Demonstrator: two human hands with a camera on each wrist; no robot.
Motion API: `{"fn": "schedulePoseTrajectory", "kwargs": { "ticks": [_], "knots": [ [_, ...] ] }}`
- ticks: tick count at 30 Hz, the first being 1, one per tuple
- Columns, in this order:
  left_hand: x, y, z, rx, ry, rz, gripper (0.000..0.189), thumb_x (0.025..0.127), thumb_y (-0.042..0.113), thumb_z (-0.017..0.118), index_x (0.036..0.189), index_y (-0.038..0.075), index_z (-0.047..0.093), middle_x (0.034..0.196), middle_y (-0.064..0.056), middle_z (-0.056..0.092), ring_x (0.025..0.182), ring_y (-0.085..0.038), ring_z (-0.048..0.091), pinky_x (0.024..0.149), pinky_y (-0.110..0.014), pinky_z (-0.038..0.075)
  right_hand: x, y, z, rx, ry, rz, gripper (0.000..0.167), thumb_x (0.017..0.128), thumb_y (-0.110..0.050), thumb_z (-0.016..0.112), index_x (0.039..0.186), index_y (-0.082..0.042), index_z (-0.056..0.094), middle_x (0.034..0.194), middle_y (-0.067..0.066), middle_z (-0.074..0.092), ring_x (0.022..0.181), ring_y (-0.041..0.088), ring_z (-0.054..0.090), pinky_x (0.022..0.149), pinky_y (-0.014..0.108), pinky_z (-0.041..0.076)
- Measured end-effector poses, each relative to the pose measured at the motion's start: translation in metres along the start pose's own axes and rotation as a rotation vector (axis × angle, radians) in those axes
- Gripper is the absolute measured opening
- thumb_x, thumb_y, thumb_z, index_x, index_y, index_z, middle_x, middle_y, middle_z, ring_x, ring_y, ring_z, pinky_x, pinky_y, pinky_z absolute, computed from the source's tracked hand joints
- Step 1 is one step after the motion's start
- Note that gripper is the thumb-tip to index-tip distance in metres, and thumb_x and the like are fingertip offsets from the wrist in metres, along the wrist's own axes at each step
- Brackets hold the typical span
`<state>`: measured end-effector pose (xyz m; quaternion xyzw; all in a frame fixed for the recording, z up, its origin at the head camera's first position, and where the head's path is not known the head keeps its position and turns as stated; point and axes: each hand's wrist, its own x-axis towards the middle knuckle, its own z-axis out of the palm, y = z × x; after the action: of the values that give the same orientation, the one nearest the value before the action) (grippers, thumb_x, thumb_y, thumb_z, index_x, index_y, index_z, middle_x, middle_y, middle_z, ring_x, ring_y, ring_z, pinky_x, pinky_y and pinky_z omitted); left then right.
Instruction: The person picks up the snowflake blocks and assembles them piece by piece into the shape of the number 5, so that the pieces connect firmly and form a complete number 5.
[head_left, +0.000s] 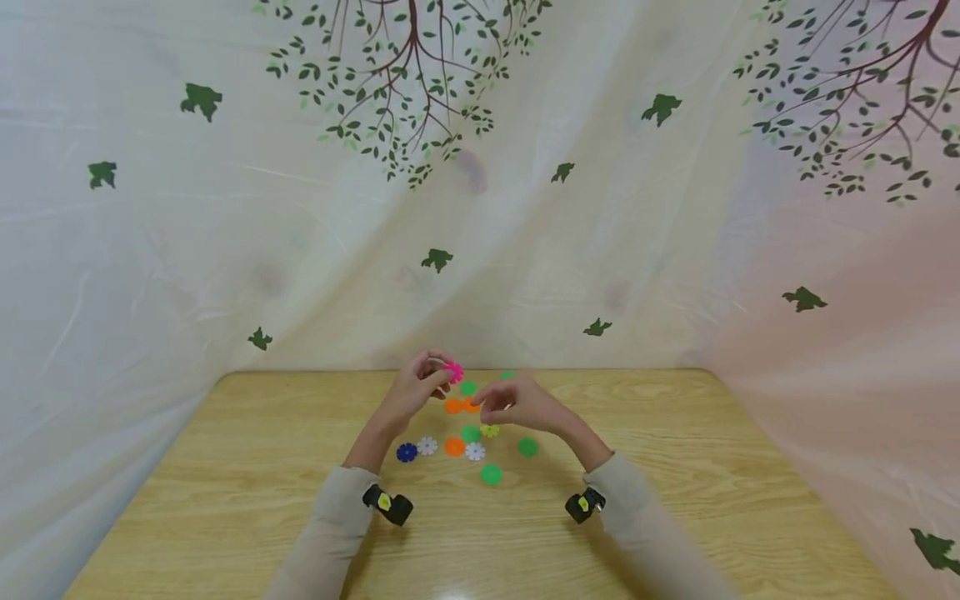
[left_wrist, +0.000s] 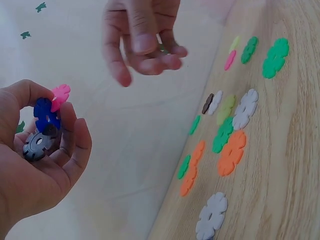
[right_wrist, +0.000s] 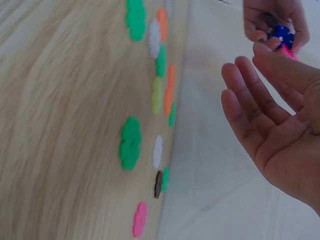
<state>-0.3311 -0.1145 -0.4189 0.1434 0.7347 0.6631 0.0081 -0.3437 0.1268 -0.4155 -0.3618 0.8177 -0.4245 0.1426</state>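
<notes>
My left hand is raised over the far part of the table and pinches a small chain of notched plastic snowflake discs. In the left wrist view the chain shows a pink disc, a blue disc and a dark grey disc, with the thumb and fingers curled round them. My right hand hovers to the right of it, fingers loosely bent and holding nothing. Its palm faces the camera in the right wrist view, with the fingertips near the left hand's discs.
Loose discs lie on the wooden table beneath the hands: orange, green, white, yellow and blue. Further green, pink and brown ones appear in the wrist views. A pale leaf-patterned curtain hangs behind the table.
</notes>
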Motion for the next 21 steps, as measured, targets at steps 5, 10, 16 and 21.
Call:
{"fn": "schedulePoseTrajectory", "kwargs": {
  "ticks": [5, 10, 16, 21],
  "knots": [
    [0.000, 0.000, -0.001, -0.023, 0.004, -0.018, 0.020, 0.104, 0.014, 0.055, 0.121, 0.002, 0.055, 0.095, -0.006, 0.064, 0.082, -0.017, 0.060, 0.081, -0.030, 0.055, -0.007, 0.007, 0.002, -0.104, -0.169, -0.037, 0.026, 0.094, -0.006, 0.072, 0.118, 0.004, 0.070, 0.097, 0.014, 0.074, 0.086, 0.017, 0.069, 0.080, 0.024, 0.057],
    [-0.001, 0.002, -0.002, -0.026, -0.004, -0.023, 0.020, 0.104, 0.014, 0.054, 0.120, 0.003, 0.055, 0.092, -0.001, 0.064, 0.083, -0.018, 0.060, 0.081, -0.030, 0.055, -0.012, 0.012, 0.008, -0.115, -0.271, -0.034, 0.025, 0.090, -0.003, 0.076, 0.114, 0.001, 0.074, 0.106, 0.017, 0.074, 0.085, 0.007, 0.065, 0.081, 0.023, 0.056],
    [-0.001, 0.001, -0.001, -0.008, -0.019, -0.020, 0.021, 0.106, 0.016, 0.054, 0.122, 0.003, 0.054, 0.093, 0.001, 0.065, 0.083, -0.019, 0.062, 0.084, -0.037, 0.057, -0.014, 0.016, 0.019, -0.134, -0.336, -0.003, 0.022, 0.088, -0.003, 0.077, 0.110, -0.005, 0.077, 0.109, 0.009, 0.073, 0.092, 0.018, 0.062, 0.084, 0.022, 0.052],
    [-0.002, 0.000, -0.001, 0.008, -0.018, -0.013, 0.021, 0.106, 0.015, 0.053, 0.123, 0.002, 0.055, 0.100, -0.012, 0.067, 0.083, -0.020, 0.063, 0.081, -0.035, 0.056, -0.014, 0.018, 0.023, -0.135, -0.349, 0.017, 0.026, 0.085, -0.001, 0.079, 0.110, -0.005, 0.077, 0.102, 0.008, 0.071, 0.086, 0.015, 0.056, 0.078, 0.020, 0.049]
  ]
}}
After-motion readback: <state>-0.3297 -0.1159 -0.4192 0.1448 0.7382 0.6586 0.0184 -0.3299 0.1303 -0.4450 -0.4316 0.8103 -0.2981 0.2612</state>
